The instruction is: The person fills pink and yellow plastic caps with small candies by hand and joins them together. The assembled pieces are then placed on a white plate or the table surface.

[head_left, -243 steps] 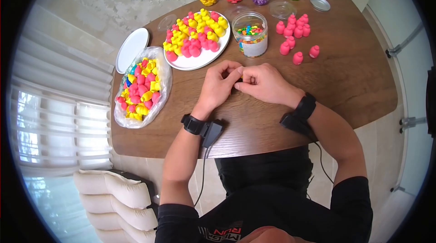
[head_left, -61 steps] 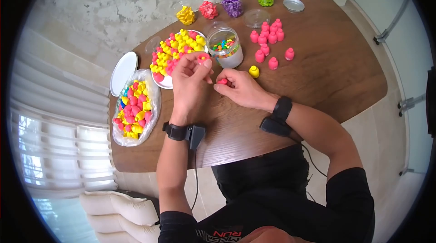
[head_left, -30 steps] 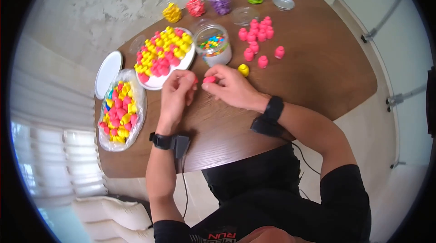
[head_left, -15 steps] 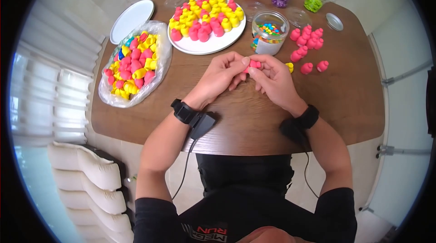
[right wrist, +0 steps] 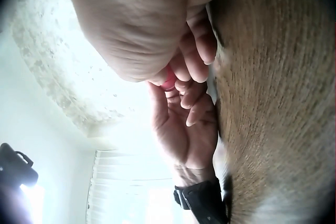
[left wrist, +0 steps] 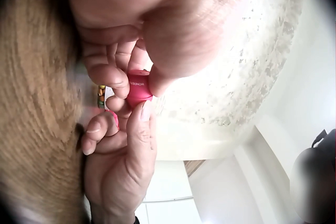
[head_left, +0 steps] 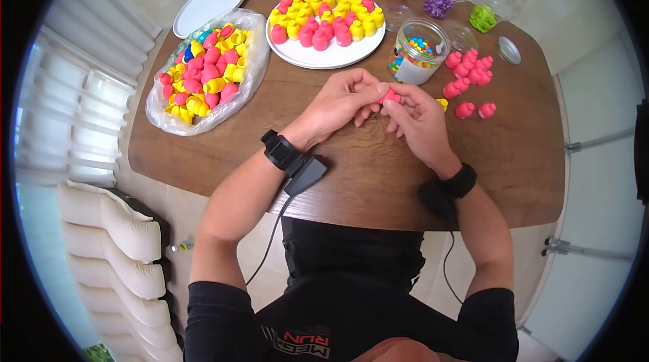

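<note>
A small pink bottle-shaped piece is pinched between both hands above the middle of the table. My left hand holds it from the left, my right hand from the right, thumbs against it. In the left wrist view the pink piece shows white lettering, with fingers of both hands round it. The right wrist view shows only a bit of the pink piece; fingers cover the rest. Just beyond the right hand stands a yellow piece, partly hidden.
A white plate holds pink and yellow pieces. At left are a plastic bag of loose pieces and a white lid. A jar of colourful candies stands behind the hands, pink pieces to its right, cups of bows along the back.
The two hands were apart, each with a pink part; now they meet round one pink piece. A yellow piece stands by the right hand that was not there in the oldest frame. The head view has shifted.
</note>
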The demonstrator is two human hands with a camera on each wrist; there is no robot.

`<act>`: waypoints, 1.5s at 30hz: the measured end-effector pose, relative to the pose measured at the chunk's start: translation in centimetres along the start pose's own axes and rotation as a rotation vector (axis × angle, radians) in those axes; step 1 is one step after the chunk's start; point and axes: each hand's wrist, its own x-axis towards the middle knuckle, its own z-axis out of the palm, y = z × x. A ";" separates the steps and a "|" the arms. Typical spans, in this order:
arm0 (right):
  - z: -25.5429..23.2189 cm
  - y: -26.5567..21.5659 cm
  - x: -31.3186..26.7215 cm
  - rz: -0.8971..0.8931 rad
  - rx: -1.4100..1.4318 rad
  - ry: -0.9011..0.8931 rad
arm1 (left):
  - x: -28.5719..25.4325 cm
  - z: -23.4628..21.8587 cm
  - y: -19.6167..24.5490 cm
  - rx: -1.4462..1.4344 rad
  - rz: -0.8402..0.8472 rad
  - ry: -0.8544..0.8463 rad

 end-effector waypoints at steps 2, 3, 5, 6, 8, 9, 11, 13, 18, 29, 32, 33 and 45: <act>0.1 -0.2 -0.1 0.005 -0.009 0.001 | 0.0 -0.1 0.0 0.010 -0.002 -0.010; 0.1 -0.2 0.0 0.003 -0.016 0.001 | 0.0 -0.2 -0.1 0.006 0.000 -0.015; 0.0 -0.2 -0.1 -0.001 -0.027 0.004 | 0.1 -0.3 -0.3 0.001 0.001 -0.027; 0.0 -0.1 0.0 -0.011 -0.021 0.008 | 0.2 -0.3 -0.4 0.002 0.008 -0.027; 0.0 0.3 0.0 -0.030 -0.010 0.016 | 0.3 -0.3 -0.5 0.006 0.021 -0.030; 0.1 0.3 0.0 -0.026 -0.003 0.016 | 0.3 -0.3 -0.5 0.001 0.024 -0.027; 0.1 0.1 0.0 -0.018 0.012 0.019 | 0.2 -0.1 -0.2 -0.007 0.030 -0.024; 0.3 0.3 -0.1 -0.030 0.026 0.048 | 0.2 -0.1 -0.1 -0.023 0.025 -0.039; 0.2 0.3 0.0 -0.032 0.020 0.031 | 0.2 -0.3 -0.2 -0.037 0.016 -0.046; -0.1 0.6 0.2 -0.015 -0.050 0.031 | 0.2 -0.4 -0.2 -0.050 0.011 -0.067; -0.1 0.5 0.2 -0.013 -0.058 0.037 | 0.2 -0.4 -0.1 -0.064 0.024 -0.083; -0.1 0.5 0.2 -0.015 -0.060 0.037 | 0.2 -0.3 -0.1 -0.057 0.022 -0.081; 0.0 0.8 0.3 -0.024 -0.029 0.075 | 0.0 0.3 0.2 0.127 0.070 -0.053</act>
